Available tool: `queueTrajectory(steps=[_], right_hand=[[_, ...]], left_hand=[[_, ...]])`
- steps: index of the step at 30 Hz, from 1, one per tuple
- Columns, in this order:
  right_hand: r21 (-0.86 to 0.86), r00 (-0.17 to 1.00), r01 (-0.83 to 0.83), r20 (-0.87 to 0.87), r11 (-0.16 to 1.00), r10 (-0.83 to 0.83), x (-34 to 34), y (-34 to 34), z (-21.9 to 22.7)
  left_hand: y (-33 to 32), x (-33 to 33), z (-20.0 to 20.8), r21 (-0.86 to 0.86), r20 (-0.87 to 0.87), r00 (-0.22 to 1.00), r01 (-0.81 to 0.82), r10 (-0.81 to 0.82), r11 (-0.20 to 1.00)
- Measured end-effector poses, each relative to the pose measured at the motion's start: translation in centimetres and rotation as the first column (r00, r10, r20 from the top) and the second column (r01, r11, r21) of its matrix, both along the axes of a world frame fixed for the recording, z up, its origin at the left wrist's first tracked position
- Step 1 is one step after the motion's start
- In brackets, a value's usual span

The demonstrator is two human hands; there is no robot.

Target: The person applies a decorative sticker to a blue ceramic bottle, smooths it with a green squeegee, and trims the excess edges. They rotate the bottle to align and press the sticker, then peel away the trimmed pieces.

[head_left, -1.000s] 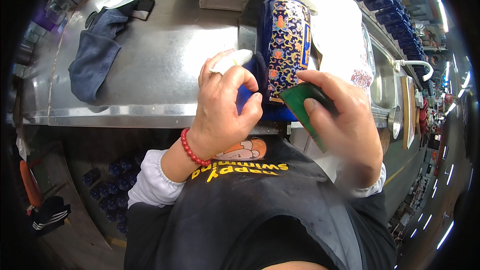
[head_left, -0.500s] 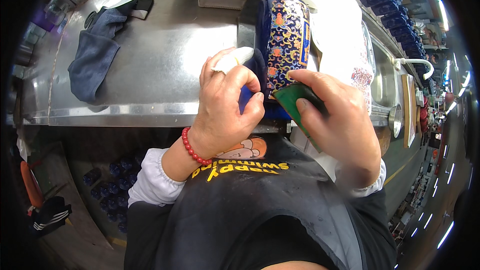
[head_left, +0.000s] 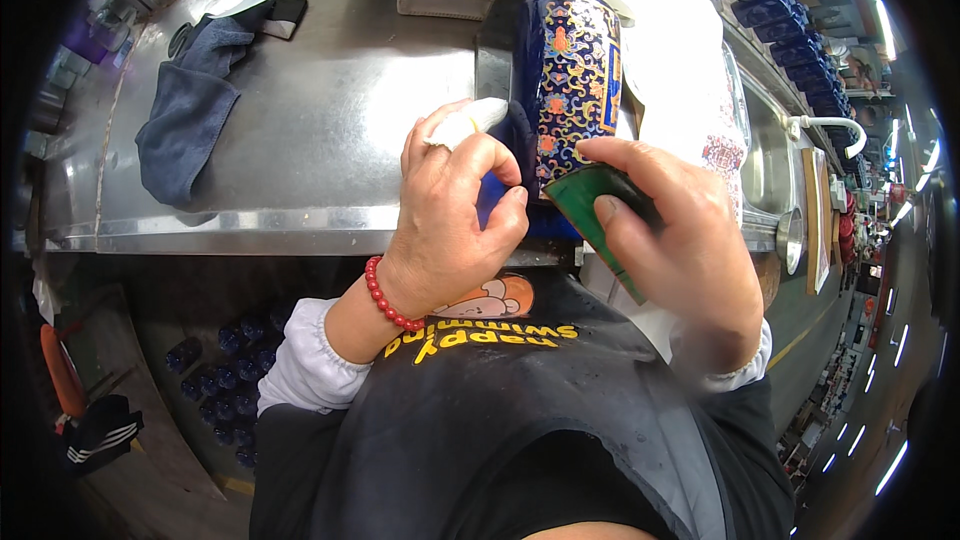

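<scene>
Vase (head_left: 572,80) lies between left hand (head_left: 455,225) and right hand (head_left: 680,240), touching both.

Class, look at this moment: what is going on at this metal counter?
A person stands at a steel counter, working on a dark blue vase with orange and gold patterns that lies at the counter's edge. The left hand grips the vase's near end, with a bit of white cloth under the fingers. The right hand holds a green scouring pad against the vase. A blue rag lies farther left on the counter.
</scene>
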State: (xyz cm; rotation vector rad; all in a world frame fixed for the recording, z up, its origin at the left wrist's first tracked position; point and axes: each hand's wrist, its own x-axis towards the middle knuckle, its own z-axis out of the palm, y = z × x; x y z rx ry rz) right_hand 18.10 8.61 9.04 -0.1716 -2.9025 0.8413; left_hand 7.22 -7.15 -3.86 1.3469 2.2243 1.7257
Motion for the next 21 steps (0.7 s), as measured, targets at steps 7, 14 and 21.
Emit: queueTrajectory(steps=[7, 14, 21], right_hand=[[-0.007, 1.000, -0.012, 0.002, 1.000, 0.012, -0.09, 0.16, -0.14], [0.005, 0.999, -0.037, -0.011, 0.999, 0.037, -0.23, 0.18, -0.43], [-0.075, 0.999, 0.047, -0.017, 0.996, -0.049, 0.20, 0.59, -0.12]], left_hand=[[0.01, -0.04, -0.08, 0.008, 0.010, 1.000, 0.003, -0.004, 1.000], [-0.17, -0.12, 0.15, -0.019, -0.001, 0.999, 0.037, -0.037, 0.999], [0.58, 0.18, -0.23, -0.018, -0.019, 1.000, -0.018, 0.018, 1.000]])
